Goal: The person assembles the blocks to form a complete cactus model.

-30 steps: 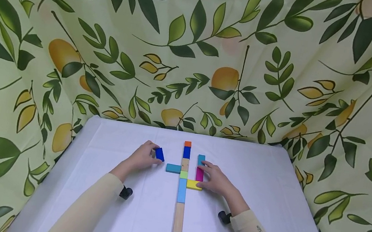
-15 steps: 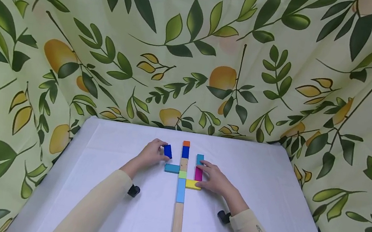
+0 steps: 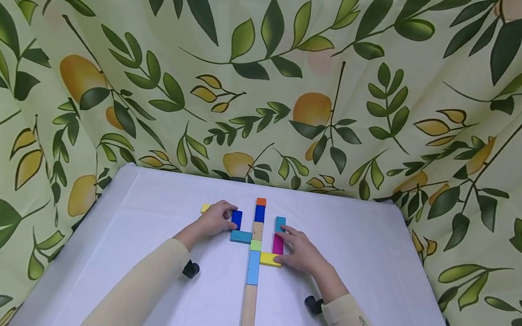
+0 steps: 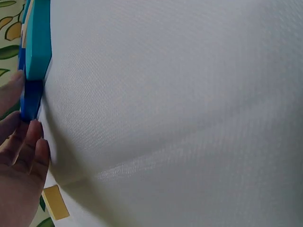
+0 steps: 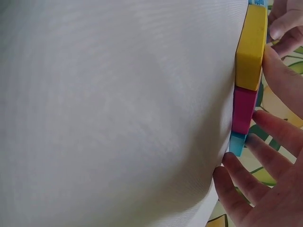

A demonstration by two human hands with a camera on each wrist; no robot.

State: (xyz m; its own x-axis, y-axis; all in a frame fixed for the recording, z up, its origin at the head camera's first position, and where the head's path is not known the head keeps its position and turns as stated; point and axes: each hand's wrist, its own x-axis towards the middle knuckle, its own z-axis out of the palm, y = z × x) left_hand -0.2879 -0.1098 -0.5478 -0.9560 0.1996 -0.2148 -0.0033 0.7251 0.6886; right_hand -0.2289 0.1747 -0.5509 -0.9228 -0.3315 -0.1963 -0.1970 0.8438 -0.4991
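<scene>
My left hand (image 3: 214,221) pinches a dark blue block (image 3: 237,220) between thumb and fingertips. The block stands lengthwise at the outer end of a teal block (image 3: 241,237), and the left wrist view shows the two end to side. My right hand (image 3: 301,251) rests by the right-hand blocks with fingers spread. Its thumb is at the yellow block (image 5: 251,47), its other fingertips beside the magenta block (image 5: 244,109) and a second teal block (image 5: 237,143). Between the hands runs a straight column of blocks: orange, dark blue, wood, green, light blue (image 3: 253,268) and a long wooden one (image 3: 249,307).
A yellow block (image 3: 204,208) lies behind my left hand, partly hidden by it. A white cloth covers the table (image 3: 343,219). Leaf-patterned fabric (image 3: 271,86) hangs at the back and both sides.
My left hand has carried the dark blue block rightward and down to the teal block's end, turning it straight. The yellow block behind that hand has come into view. My right hand stays put.
</scene>
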